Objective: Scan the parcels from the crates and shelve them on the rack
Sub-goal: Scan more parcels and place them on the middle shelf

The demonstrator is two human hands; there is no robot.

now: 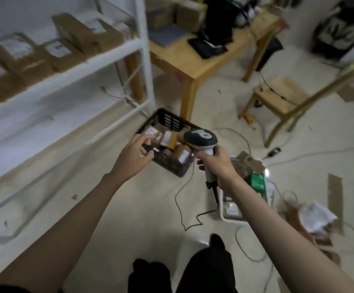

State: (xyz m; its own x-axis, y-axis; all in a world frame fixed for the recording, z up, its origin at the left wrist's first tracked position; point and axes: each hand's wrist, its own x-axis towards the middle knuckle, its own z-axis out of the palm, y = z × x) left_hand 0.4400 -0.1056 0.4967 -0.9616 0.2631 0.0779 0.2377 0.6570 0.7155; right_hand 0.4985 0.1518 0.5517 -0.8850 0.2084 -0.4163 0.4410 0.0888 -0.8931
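Head view looks down at 2 bare arms above the floor. Right hand point(218, 163) grips a corded barcode scanner point(201, 138) by its handle. Left hand point(137, 154), fingers loosely curled and holding nothing, reaches over a black crate point(167, 119) of small parcels point(181, 153) beside the white rack point(70, 68). Judged step: picking a parcel; next, lift 1 and scan its label.

wooden table point(195, 66) beyond hands, black gear on top | wooden stool point(282, 94) beyond-right | cables point(184, 199) on floor below hands
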